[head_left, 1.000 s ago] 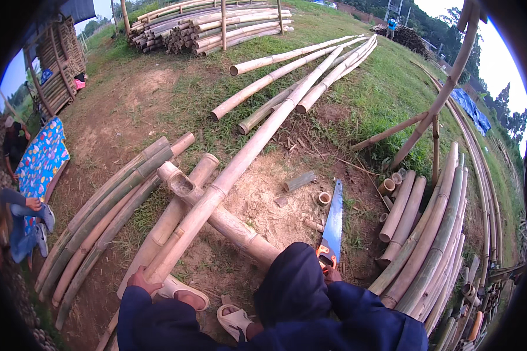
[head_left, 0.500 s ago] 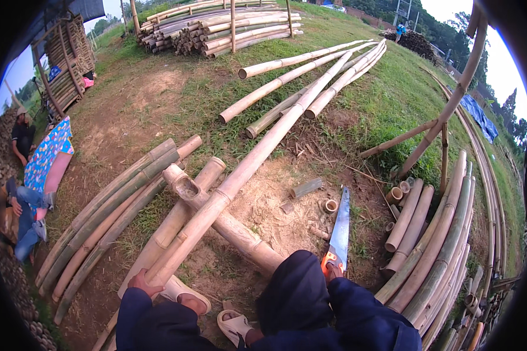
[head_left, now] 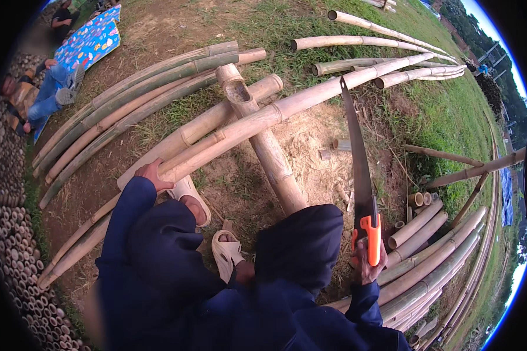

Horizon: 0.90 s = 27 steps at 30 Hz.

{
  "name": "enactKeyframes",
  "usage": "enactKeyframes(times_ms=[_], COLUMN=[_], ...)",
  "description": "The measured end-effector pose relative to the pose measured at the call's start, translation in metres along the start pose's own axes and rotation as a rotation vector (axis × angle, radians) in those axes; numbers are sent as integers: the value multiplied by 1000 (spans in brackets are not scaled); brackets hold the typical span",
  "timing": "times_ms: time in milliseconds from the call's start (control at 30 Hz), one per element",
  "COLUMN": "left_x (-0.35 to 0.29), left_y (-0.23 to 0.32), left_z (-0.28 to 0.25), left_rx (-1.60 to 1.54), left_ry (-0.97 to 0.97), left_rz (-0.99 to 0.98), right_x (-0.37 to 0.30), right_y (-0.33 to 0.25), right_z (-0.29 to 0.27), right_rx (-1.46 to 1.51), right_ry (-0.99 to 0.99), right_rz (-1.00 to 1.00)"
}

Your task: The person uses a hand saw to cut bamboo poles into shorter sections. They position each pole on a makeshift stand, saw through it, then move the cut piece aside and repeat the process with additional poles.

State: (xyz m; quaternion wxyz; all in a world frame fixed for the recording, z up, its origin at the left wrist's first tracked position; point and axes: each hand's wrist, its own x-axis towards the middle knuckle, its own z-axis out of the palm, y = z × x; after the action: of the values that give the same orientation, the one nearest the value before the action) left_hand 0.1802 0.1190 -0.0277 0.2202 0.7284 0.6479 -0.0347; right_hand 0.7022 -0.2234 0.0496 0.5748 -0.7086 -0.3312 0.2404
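Note:
A long bamboo pole [head_left: 310, 104] lies slanted across a thick bamboo support [head_left: 273, 161], which has an open notch cut near its far end. My left hand [head_left: 153, 175] is closed around the pole's near end, beside my left foot. In my right hand [head_left: 369, 262] is a handsaw [head_left: 360, 158], gripped by its orange and black handle. Its blade points away from me and up, to the right of the support. The blade tip overlaps the far part of the pole in view; I cannot tell whether they touch.
Cut bamboo lengths [head_left: 129, 102] lie at left, and another stack [head_left: 427, 263] at right. Sawdust [head_left: 316, 140] and offcuts cover the ground ahead. More long poles [head_left: 357, 41] lie on the grass. A seated person [head_left: 52, 88] is at far left, near a blue patterned cloth [head_left: 91, 41].
My right hand has lifted the handsaw from low beside my knee, and its blade reaches higher. My left hand stays on the pole's end. The whole view has tilted and swung.

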Motion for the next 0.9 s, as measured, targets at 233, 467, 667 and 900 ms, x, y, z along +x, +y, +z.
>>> enactKeyframes(times_ms=[233,467,667,900], left_x=[-7,-8,2,-8], left_y=[-3,-5,2,-1], left_z=[3,8,6,7], left_rx=[39,22,27,40], left_ry=[13,-5,-48,-28], left_rz=[-41,-57,-65,-84], right_x=[7,22,44,4], right_y=[-34,-17,13,-15], right_z=[145,197,224,153], right_rx=[156,5,-19,-160], right_ry=[-448,-634,-671,-757], right_rz=[28,29,-61,-195])
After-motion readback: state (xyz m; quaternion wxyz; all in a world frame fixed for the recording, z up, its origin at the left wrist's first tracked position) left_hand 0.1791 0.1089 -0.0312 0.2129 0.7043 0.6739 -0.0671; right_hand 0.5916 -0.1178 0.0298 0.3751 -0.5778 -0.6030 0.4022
